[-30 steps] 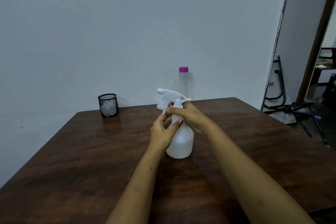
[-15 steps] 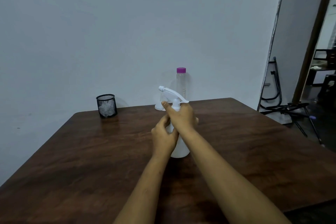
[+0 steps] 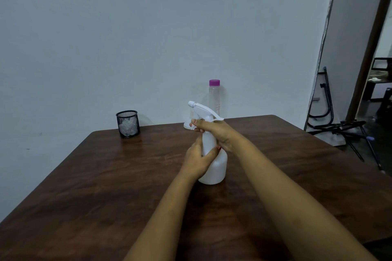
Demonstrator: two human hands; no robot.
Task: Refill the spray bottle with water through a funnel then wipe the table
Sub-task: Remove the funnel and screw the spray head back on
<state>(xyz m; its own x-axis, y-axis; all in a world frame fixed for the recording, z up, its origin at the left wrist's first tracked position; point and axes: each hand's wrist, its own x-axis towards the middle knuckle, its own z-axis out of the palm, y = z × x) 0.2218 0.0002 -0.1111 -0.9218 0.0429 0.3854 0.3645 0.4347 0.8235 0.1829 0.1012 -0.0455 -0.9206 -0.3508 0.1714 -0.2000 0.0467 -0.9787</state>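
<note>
My left hand (image 3: 196,158) grips the spray bottle (image 3: 216,167), upright on the table (image 3: 106,176); my right hand (image 3: 218,132) clasps its neck. Behind it stand a purple-capped bottle (image 3: 214,99) and a half-hidden funnel (image 3: 187,125), with a mesh cup (image 3: 128,123) farther left.

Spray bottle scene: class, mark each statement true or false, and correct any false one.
1. The spray bottle stands upright on the table. True.
2. The left hand grips the sprayer's neck. False: the left hand holds the bottle's body; the right hand grips the neck.
3. The clear bottle behind carries a purple cap. True.
4. The black mesh cup lies on its side. False: the black mesh cup stands upright.
</note>
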